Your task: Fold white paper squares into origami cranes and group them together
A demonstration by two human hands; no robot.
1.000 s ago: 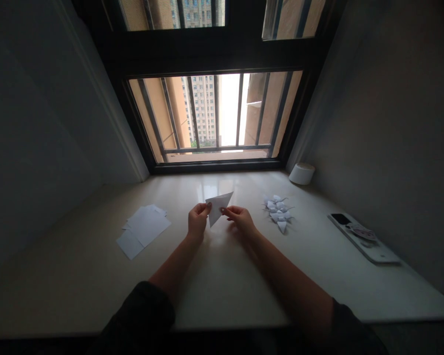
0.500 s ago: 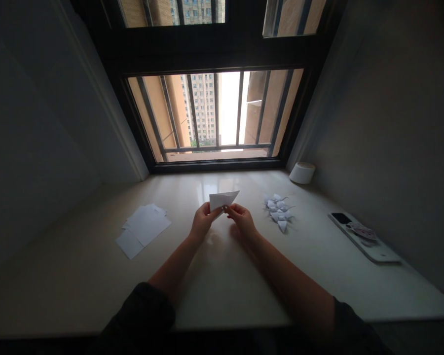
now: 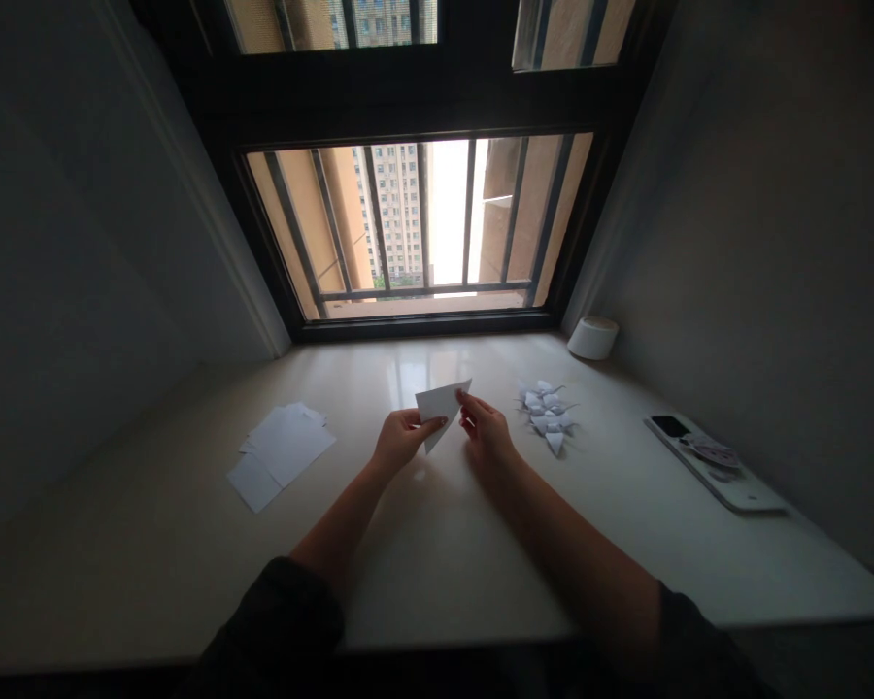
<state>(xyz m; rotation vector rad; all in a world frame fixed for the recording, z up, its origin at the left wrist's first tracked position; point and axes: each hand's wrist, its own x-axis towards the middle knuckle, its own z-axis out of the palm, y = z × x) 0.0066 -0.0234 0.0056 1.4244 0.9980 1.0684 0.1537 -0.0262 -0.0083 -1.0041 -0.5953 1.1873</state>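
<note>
A white folded paper triangle (image 3: 439, 408) is held just above the pale windowsill top (image 3: 437, 544), in the middle of the view. My left hand (image 3: 399, 439) pinches its lower left edge between thumb and fingers. My right hand (image 3: 487, 428) pinches its right corner, fingers closed on the paper. Both forearms reach in from the bottom, in dark sleeves.
A loose stack of white paper sheets (image 3: 281, 450) lies to the left. A small heap of folded paper figures (image 3: 550, 413) lies to the right of my hands. Farther right are a white tray with a dark phone (image 3: 710, 460) and a white roll (image 3: 592, 338). A barred window (image 3: 419, 223) stands behind.
The paper triangle has been turned in my fingers. My left hand dropped lower and re-gripped its lower edge, and my right hand shifted a little to the right corner.
</note>
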